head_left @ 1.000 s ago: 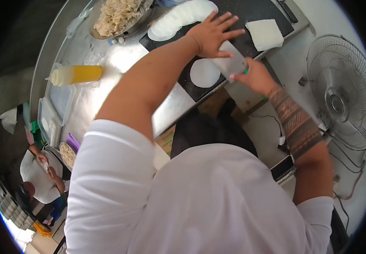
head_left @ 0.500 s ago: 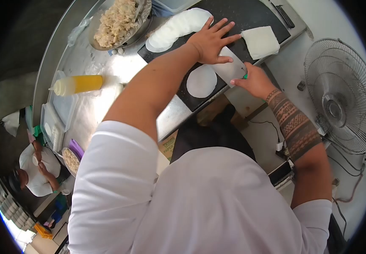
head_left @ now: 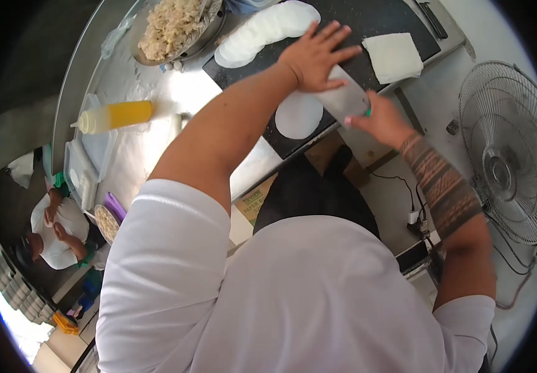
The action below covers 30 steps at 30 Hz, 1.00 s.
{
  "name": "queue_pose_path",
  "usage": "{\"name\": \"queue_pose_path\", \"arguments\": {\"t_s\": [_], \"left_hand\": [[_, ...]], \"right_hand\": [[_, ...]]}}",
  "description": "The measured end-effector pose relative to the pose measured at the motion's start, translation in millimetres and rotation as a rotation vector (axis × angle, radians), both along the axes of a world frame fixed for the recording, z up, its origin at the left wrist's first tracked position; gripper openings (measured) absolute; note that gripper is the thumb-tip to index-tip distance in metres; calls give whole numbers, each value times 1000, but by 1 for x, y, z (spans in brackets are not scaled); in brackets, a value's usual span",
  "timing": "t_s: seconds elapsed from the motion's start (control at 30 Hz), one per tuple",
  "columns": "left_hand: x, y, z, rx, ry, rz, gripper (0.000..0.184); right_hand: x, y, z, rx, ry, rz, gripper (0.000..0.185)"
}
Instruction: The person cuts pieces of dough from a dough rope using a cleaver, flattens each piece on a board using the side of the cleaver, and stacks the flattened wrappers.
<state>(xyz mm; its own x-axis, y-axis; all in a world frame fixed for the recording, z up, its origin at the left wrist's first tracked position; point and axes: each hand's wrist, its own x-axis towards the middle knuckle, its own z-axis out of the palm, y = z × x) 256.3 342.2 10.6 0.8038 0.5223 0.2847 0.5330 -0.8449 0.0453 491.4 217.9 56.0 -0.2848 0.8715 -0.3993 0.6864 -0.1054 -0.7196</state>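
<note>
My left hand (head_left: 319,59) lies with fingers spread on the upper side of a wide flat metal blade (head_left: 346,96). The green handle of the blade, mostly hidden, is gripped in my right hand (head_left: 383,119). Beside the blade, a thin round white sheet (head_left: 299,115) rests on the black board (head_left: 343,15), near its front edge. An overlapping row of white rounds (head_left: 267,32) lies beyond my left hand. To the right is a stack of square white sheets (head_left: 393,58). What is under the blade is hidden.
A bowl of pale filling (head_left: 172,31) stands at the back left. A yellow squeeze bottle (head_left: 116,117) lies on the metal table (head_left: 128,78). Other items are a plastic container (head_left: 81,171), a dark-handled tool (head_left: 431,20), a fan (head_left: 504,152) and another person (head_left: 60,230).
Both hands stay at the blade, with only small shifts along with the camera view. At the far left, the other person's hands have moved slightly.
</note>
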Motion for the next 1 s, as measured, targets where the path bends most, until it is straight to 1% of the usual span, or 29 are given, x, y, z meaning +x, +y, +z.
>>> {"name": "queue_pose_path", "arguments": {"t_s": [0.07, 0.1, 0.17, 0.2, 0.23, 0.27, 0.33, 0.4, 0.47, 0.5, 0.6, 0.63, 0.7, 0.73, 0.8, 0.83, 0.93, 1.0], "left_hand": [[-6, 4, 0, 27, -146, 90, 75], [-9, 8, 2, 47, -222, 136, 71], [-17, 7, 1, -18, -372, 344, 60], [-22, 5, 2, -52, -447, 446, 55], [-28, -4, 16, -15, -415, 499, 41], [-36, -12, 20, -229, -360, 507, 40], [-46, -26, 28, -653, -243, 507, 40], [-47, -48, 46, -962, 58, 404, 47], [-31, -79, 86, -1360, 204, 638, 55], [-37, -89, 77, -1212, 135, 628, 46], [-63, -114, 32, -795, -193, 697, 34], [-68, -116, 29, -825, -260, 775, 31], [-74, -124, 29, -971, -431, 891, 32], [-74, -130, 33, -1044, -519, 947, 32], [-74, -135, 39, -1005, -517, 977, 34], [-72, -138, 44, -988, -513, 994, 36], [-65, -141, 66, -1232, -704, 1042, 39], [-65, -142, 62, -1229, -724, 1038, 39]], "right_hand": [[-3, 24, 21, 56, -215, 126, 58], [-5, 24, 23, 49, -232, 106, 59], [-9, 17, 20, 23, -258, 75, 60], [-4, 5, 8, 57, -193, 44, 59], [5, -15, -10, 93, -126, 14, 59], [12, -31, -16, 128, -58, -15, 58], [21, -56, 11, -103, -151, 33, 61], [31, -86, 25, -179, -176, 57, 59], [41, -104, 35, -220, -224, 140, 58], [45, -106, 37, -241, -248, 183, 58], [59, -101, 38, -175, -207, 78, 55], [61, -95, 36, -103, -181, 55, 54], [62, -68, 25, 40, -129, 8, 52], [57, -57, 16, 66, -93, -11, 52], [41, -35, -7, 112, -17, -46, 52], [30, -26, -14, 101, -21, -42, 52], [-8, -21, -28, 50, -36, -23, 55], [-33, -31, -30, 5, -50, 6, 56]]}}
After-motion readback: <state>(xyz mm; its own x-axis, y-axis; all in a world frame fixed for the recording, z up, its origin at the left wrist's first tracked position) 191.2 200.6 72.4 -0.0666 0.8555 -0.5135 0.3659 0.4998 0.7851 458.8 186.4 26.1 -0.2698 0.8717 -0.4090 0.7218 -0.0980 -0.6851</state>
